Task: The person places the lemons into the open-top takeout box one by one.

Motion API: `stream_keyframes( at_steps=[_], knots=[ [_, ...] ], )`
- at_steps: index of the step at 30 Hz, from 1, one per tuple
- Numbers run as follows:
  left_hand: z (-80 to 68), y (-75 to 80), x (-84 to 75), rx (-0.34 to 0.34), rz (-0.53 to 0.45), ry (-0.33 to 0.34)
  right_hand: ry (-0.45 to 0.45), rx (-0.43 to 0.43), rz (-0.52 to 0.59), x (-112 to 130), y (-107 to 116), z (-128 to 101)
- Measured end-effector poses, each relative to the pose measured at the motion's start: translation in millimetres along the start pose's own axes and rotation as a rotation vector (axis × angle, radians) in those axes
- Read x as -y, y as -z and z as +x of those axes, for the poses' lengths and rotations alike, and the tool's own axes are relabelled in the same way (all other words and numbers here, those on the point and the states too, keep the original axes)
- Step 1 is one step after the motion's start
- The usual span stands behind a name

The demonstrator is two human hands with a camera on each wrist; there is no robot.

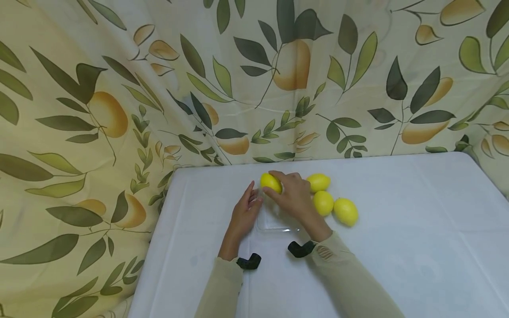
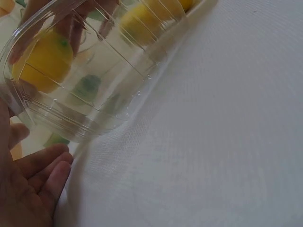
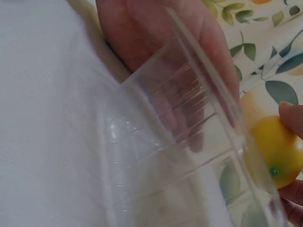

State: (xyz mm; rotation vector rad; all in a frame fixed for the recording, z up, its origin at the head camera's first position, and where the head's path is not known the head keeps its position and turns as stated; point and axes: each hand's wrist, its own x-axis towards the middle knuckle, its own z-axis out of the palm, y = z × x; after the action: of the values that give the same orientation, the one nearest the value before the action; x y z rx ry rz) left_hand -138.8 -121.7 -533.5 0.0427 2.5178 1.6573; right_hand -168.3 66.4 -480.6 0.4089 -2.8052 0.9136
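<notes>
A yellow lemon (image 1: 271,182) is pinched between the thumb and fingers of my right hand (image 1: 294,196), over the far left end of a clear plastic container (image 1: 274,223). In the right wrist view the held lemon (image 3: 278,153) shows its green tip beside the container's rim. My left hand (image 1: 244,214) is at the container's left side, its fingers fairly straight and touching or very near the wall. Through the clear plastic the left hand's fingers (image 3: 177,113) are visible. No lemon shows inside the part of the container in view; my right hand covers some of it.
Three more lemons lie on the white-covered table (image 1: 417,247) right of the container: a far one (image 1: 318,182), a middle one (image 1: 323,203) and a near one (image 1: 346,212). A curtain (image 1: 254,110) printed with leaves and fruit hangs behind the table's back edge.
</notes>
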Motion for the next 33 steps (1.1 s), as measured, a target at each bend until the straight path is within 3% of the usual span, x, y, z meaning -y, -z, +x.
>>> stream_keyframes(
  at_steps=[14, 21, 33],
  knots=[
    [-0.1, 0.4, 1.6, 0.000, 0.013, -0.009, -0.029, 0.065, -0.011, -4, -13, 0],
    [0.7, 0.8, 3.1, -0.001, -0.003, -0.036, -0.035, 0.058, -0.041, -5, -17, 0],
    [-0.6, -0.2, -0.2, -0.001, 0.000, -0.009, -0.062, 0.098, -0.101, -6, -19, -1]
  ],
)
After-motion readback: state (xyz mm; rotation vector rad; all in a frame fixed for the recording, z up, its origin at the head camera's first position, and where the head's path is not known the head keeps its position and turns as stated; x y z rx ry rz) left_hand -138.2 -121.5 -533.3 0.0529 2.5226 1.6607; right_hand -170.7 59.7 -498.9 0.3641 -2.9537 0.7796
